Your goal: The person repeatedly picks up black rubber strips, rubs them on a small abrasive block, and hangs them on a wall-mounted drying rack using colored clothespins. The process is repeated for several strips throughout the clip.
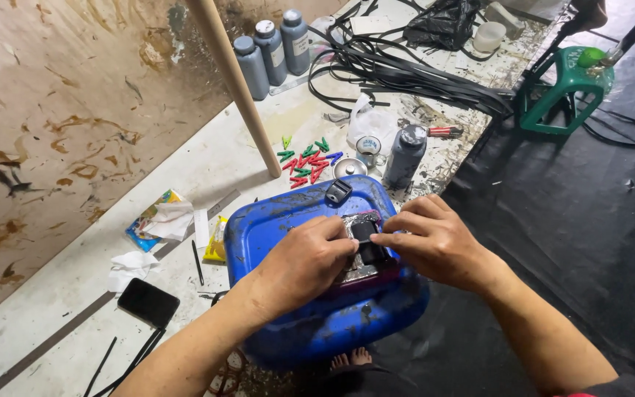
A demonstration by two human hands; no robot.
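A blue plastic drum (pixel 273 220) lies on its side in front of me, serving as a work surface. On top of it rests a small metal plate (pixel 353 273) with a black strap piece (pixel 365 234) on it. My left hand (pixel 299 263) pinches the black piece from the left. From the right, my right hand (pixel 435 239) grips it with thumb and forefinger. A black plastic buckle (pixel 338 192) sits loose on the drum just beyond my fingers.
Coloured plastic clips (pixel 306 162), a small tin (pixel 367 147) and a grey bottle (pixel 404 156) lie beyond the drum. A wooden pole (pixel 240 92) leans up, three grey bottles (pixel 273 48) behind it. A pile of black straps (pixel 406 73), a green stool (pixel 564 92), a phone (pixel 148 302).
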